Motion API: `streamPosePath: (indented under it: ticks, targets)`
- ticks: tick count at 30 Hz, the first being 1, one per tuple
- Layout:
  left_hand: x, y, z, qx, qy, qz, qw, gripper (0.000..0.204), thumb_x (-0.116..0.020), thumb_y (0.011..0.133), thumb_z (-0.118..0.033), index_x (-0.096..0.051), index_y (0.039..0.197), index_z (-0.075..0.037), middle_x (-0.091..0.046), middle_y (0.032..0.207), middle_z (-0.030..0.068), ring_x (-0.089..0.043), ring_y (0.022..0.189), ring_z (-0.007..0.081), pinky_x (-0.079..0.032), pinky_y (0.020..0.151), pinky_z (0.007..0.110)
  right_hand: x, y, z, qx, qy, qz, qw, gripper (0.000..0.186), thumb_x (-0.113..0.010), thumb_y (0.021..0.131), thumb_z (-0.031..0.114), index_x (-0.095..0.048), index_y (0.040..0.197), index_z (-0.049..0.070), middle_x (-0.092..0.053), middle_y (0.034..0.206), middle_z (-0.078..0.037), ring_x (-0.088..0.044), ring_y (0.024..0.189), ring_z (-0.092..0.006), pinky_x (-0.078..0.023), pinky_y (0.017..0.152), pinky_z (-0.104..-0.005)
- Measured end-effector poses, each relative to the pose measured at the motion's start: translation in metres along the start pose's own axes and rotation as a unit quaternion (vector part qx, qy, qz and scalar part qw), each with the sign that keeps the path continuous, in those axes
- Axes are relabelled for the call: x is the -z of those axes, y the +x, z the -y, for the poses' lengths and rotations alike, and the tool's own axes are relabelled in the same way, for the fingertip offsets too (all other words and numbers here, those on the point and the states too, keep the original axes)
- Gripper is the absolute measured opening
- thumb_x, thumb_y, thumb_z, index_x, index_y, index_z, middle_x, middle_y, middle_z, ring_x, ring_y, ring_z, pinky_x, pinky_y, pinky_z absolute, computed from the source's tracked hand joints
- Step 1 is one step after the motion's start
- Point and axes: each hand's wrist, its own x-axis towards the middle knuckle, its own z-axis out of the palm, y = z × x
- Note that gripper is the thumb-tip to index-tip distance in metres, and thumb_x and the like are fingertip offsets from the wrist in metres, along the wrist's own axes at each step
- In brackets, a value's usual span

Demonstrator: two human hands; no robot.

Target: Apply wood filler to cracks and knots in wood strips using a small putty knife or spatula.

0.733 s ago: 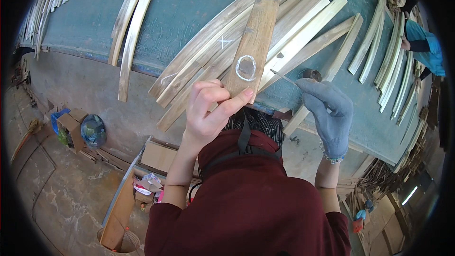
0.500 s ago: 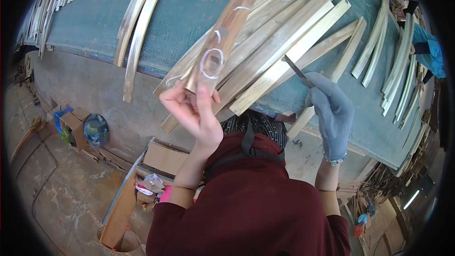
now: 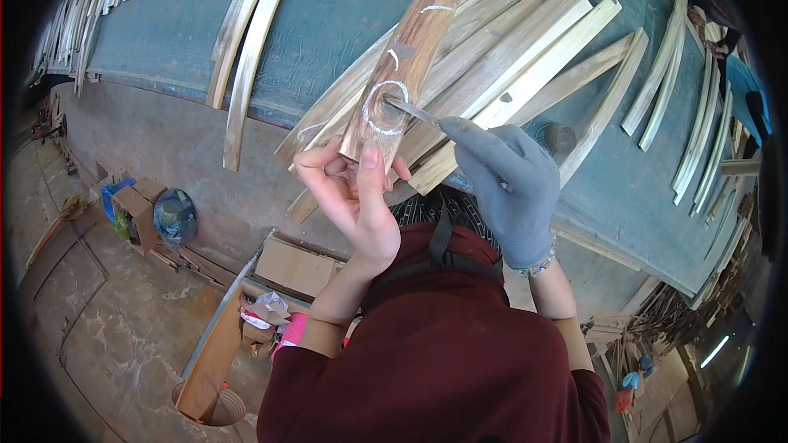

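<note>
My left hand (image 3: 353, 189) grips the near end of a brown wooden board (image 3: 415, 25), which carries white chalk arcs and a chalk circle (image 3: 385, 119) around a darker patch. My right hand (image 3: 505, 184), in a grey glove, is closed on a thin metal blade (image 3: 417, 112), its tip touching the board inside the circle. Under and right of the held board lies a fanned pile of paler slats (image 3: 525, 41), some with chalk marks. A dark round object (image 3: 560, 140) sits beside my gloved hand on the blue-green table (image 3: 320, 41).
More slats lie at both sides of the table. A co-worker in a blue top (image 3: 744, 90) stands at the far right. Below on the left are cardboard boxes (image 3: 131, 217), bags (image 3: 174, 217) and a leaning wooden panel (image 3: 212, 336) in a bucket (image 3: 230, 408).
My right hand has moved left and inward, bringing the blade onto the chalk circle. The held board has been turned, showing more chalk marks than in the earliest frame.
</note>
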Motion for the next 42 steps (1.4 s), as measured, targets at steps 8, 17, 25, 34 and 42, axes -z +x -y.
streamPosePath:
  ticks: [8,17,25,34,42]
  targets:
    - [-0.001,0.002,-0.006,0.023,-0.014,-0.004,1.000,0.020,-0.046,0.087,-0.007,-0.030,0.099,-0.006,-0.046,0.076,0.0088,-0.040,0.053,0.0088,-0.039,0.047,0.023,-0.008,-0.010,-0.002,0.019,0.001,-0.015,1.000,0.036,-0.067,0.065,0.011,-0.066,0.098,0.024,-0.048,0.060,0.003,-0.048,0.050,-0.0128,-0.036,0.045,-0.0263]
    - [-0.001,0.001,-0.003,0.014,-0.016,0.005,1.000,0.020,-0.046,0.087,-0.006,-0.030,0.098,-0.007,-0.050,0.075,0.0104,-0.044,0.051,0.0101,-0.035,0.046,0.021,-0.001,-0.006,0.000,0.003,0.027,0.031,0.999,0.038,-0.067,0.066,0.012,-0.065,0.101,0.025,-0.048,0.060,0.003,-0.048,0.050,-0.0134,-0.035,0.044,-0.0266]
    - [0.001,0.004,-0.004,0.019,-0.026,0.015,0.999,0.020,-0.047,0.086,-0.007,-0.030,0.097,-0.007,-0.051,0.077,0.0117,-0.046,0.051,0.0113,-0.034,0.046,0.020,-0.004,-0.005,0.002,0.016,0.032,0.012,0.999,0.034,-0.065,0.067,0.012,-0.065,0.100,0.023,-0.047,0.058,0.002,-0.048,0.050,-0.0145,-0.037,0.044,-0.0274]
    - [-0.003,0.004,-0.009,0.027,-0.014,0.004,1.000,0.015,-0.047,0.087,-0.013,-0.036,0.095,-0.008,-0.050,0.087,0.0086,-0.040,0.060,0.0120,-0.041,0.054,0.029,0.000,0.000,-0.004,-0.057,0.163,0.012,0.985,0.027,-0.063,0.073,0.011,-0.066,0.098,0.018,-0.049,0.060,0.001,-0.051,0.052,-0.0133,-0.038,0.045,-0.0276]
    - [-0.010,-0.021,0.017,0.133,-0.038,0.013,0.990,0.021,-0.048,0.086,-0.010,-0.029,0.096,-0.007,-0.046,0.076,0.0090,-0.041,0.056,0.0131,-0.046,0.057,0.032,-0.054,0.053,-0.071,-0.400,0.690,0.029,0.603,0.029,-0.055,0.084,0.036,-0.058,0.094,0.009,-0.033,0.052,0.007,-0.027,0.039,-0.0033,-0.019,0.036,-0.0206]
